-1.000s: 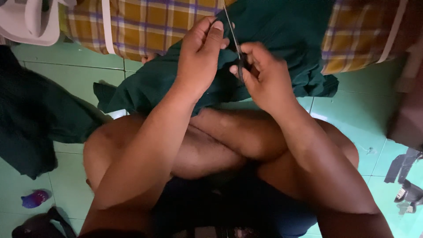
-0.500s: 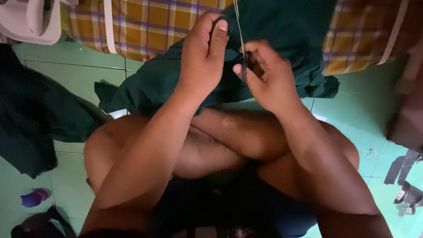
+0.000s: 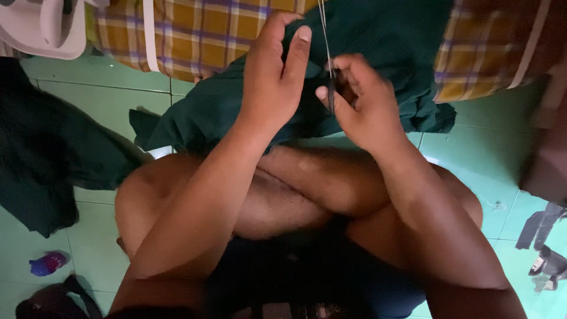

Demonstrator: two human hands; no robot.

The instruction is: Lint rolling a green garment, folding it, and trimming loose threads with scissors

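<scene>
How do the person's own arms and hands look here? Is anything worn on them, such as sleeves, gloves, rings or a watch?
Both arms are bare up to where the picture ends near the shoulders: no sleeves show. The left hand and the right hand have no gloves, and no ring, watch or bracelet is visible on fingers or wrists. The fingernails that show are short and unpainted. The lower arms lie in dim light, so fine marks cannot be told.

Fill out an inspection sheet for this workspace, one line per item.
Surface: green tiled floor, person sitting cross-legged.
Job's things: dark green cloth; pale thread taut above it.
Clutter: second dark cloth, small purple object, dark scraps.
Grippers: left hand grips the cloth; right hand pinches a small dark tool at the thread.
Cables: nothing seen.
Surroundings: plaid fabric, white plastic object.
</scene>
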